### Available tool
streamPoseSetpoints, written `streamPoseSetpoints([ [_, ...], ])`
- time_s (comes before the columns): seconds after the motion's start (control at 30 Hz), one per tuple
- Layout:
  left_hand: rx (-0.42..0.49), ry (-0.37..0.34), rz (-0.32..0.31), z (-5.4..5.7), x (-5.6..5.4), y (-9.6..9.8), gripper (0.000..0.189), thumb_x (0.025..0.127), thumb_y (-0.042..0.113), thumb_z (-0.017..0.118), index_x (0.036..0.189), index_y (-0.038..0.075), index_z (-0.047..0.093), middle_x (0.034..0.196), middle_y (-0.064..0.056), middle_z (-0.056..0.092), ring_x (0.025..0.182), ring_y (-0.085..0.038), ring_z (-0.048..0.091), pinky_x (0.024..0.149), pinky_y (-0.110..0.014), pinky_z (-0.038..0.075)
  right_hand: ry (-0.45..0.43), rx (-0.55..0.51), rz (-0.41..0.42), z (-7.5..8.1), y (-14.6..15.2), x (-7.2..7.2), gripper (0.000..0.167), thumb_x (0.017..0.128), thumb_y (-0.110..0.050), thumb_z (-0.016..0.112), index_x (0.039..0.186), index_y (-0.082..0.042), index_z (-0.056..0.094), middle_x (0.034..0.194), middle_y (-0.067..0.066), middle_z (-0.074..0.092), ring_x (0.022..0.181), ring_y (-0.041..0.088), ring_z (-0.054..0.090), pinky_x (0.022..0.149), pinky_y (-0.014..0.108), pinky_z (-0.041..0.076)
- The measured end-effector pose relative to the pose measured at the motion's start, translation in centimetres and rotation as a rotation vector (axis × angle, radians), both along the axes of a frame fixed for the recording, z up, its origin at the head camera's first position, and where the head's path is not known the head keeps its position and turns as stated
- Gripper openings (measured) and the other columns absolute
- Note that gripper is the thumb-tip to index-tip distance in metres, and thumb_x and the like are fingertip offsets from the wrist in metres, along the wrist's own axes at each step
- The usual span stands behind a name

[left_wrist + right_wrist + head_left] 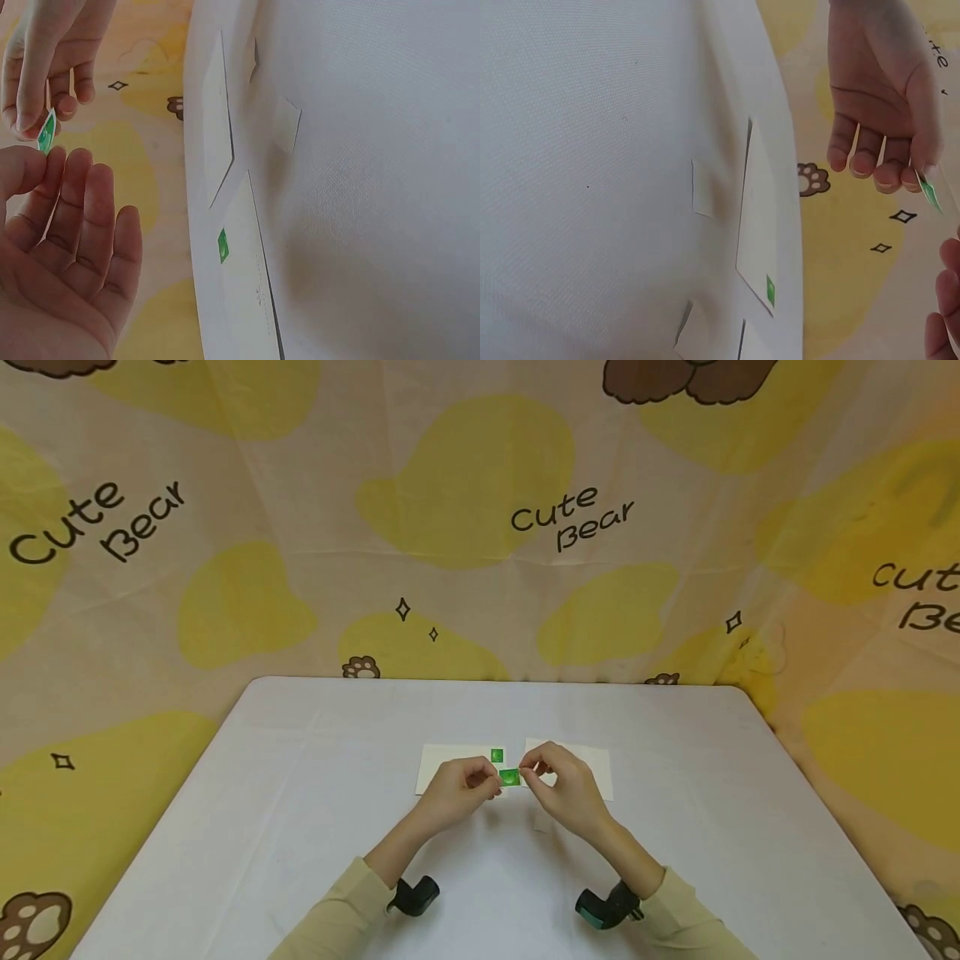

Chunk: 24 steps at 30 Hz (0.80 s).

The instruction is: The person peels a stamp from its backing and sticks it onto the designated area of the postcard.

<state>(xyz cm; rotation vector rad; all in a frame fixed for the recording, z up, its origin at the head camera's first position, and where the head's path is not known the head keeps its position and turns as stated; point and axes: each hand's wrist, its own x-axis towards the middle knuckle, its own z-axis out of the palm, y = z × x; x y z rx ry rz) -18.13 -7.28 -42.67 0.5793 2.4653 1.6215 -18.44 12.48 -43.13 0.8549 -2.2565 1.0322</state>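
Observation:
A small green stamp (510, 777) with a pale border is held up above the table between both hands. My left hand (459, 789) pinches its left edge between thumb and index finger, and the other fingers are loosely bent in the left wrist view. At the opposite edge, my right hand (564, 785) brings thumb and index finger together at the stamp's corner. Below lie two white envelope-like sheets. The left sheet (453, 764) has another green stamp (497, 755) at its upper right corner; the right sheet (596, 768) is partly hidden behind my right hand.
A small pale paper piece (542, 821) lies nearer me on the white table (300, 827). Another paper scrap (255, 60) shows in the left wrist view. Black wrist cameras hang below both forearms. Behind the table's far edge hangs a yellow-patterned cloth (465, 485).

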Motion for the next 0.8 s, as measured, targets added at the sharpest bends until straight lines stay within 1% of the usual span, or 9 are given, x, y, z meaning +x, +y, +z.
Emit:
streamPoseSetpoints([
  [0.1,-0.026,0.029,-0.023,-0.1,-0.05,0.0,0.012,0.087,0.01,0.056,0.084,0.001,0.064,0.079,-0.015,0.067,0.071,-0.028,0.063,0.056,-0.021,0.046,-0.018,0.005,0.002,0.2,-0.02,0.01,0.015,0.077,-0.001,0.07,0.085,-0.011,0.061,0.081,-0.004,0.061,0.07,0.01,0.055,0.062,0.027,0.051],
  [0.27,-0.077,0.072,-0.063,-0.19,-0.18,0.03,0.011,0.087,0.009,0.057,0.082,0.003,0.065,0.078,-0.012,0.068,0.067,-0.012,0.06,0.058,-0.021,0.048,-0.051,0.024,0.017,0.57,-0.21,0.02,0.013,0.08,-0.005,0.069,0.087,-0.012,0.061,0.082,-0.006,0.06,0.073,0.011,0.055,0.064,0.027,0.05],
  [0.37,-0.118,0.103,-0.082,-0.15,-0.26,0.07,0.01,0.086,0.009,0.058,0.082,0.004,0.066,0.073,-0.004,0.066,0.065,-0.006,0.058,0.059,-0.021,0.049,-0.079,0.046,0.03,0.77,-0.36,0.06,0.013,0.08,-0.006,0.07,0.088,-0.013,0.062,0.082,-0.006,0.06,0.072,0.011,0.054,0.063,0.028,0.05],
  [0.5,-0.169,0.157,-0.09,0.04,-0.33,0.11,0.009,0.084,0.011,0.059,0.079,0.009,0.066,0.068,0.008,0.061,0.062,-0.003,0.055,0.057,-0.02,0.047,-0.126,0.084,0.046,0.86,-0.4,0.1,0.013,0.079,-0.006,0.07,0.087,-0.013,0.063,0.082,-0.006,0.061,0.07,0.008,0.053,0.061,0.028,0.051],
  [0.63,-0.192,0.179,-0.096,0.33,-0.35,0.06,0.009,0.084,0.011,0.059,0.078,0.011,0.066,0.067,0.009,0.06,0.062,-0.003,0.054,0.056,-0.02,0.046,-0.16,0.109,0.06,0.67,-0.24,0.08,0.011,0.08,-0.006,0.07,0.087,-0.012,0.064,0.078,-0.007,0.058,0.069,0.005,0.05,0.06,0.026,0.05],
  [0.8,-0.197,0.179,-0.087,0.5,-0.43,-0.03,0.009,0.084,0.011,0.059,0.079,0.008,0.066,0.067,0.008,0.06,0.06,-0.004,0.053,0.054,-0.019,0.046,-0.184,0.115,0.071,0.36,-0.05,0.08,0.012,0.08,-0.005,0.07,0.087,-0.013,0.064,0.077,-0.008,0.057,0.067,0.005,0.05,0.058,0.026,0.049],
])
